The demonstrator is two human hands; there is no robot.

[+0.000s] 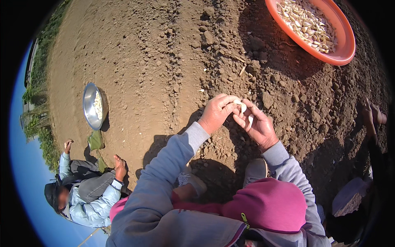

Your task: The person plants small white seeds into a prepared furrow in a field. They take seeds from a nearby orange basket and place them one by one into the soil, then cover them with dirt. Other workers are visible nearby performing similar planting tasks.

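Observation:
In the middle of the view my two hands meet over the soil. My left hand (216,111) pinches a garlic clove (243,107) between thumb and fingers, close to the fingertips of the other hand. Palm up, my right hand (258,127) has a garlic clove (251,120) lying against its fingers. Whether more cloves are in it cannot be told. An orange plastic basin (346,54) with many garlic cloves (311,29) stands on the soil at the upper right. A few cloves lie on the ground, one of them (201,90) just above my left hand.
A steel bowl (89,106) with cloves stands at the left, near a crouching person in a light blue jacket (92,207). Another person's hands (372,112) and a pale container (348,197) show at the right. My shoes (255,171) rest on cloddy soil (206,38).

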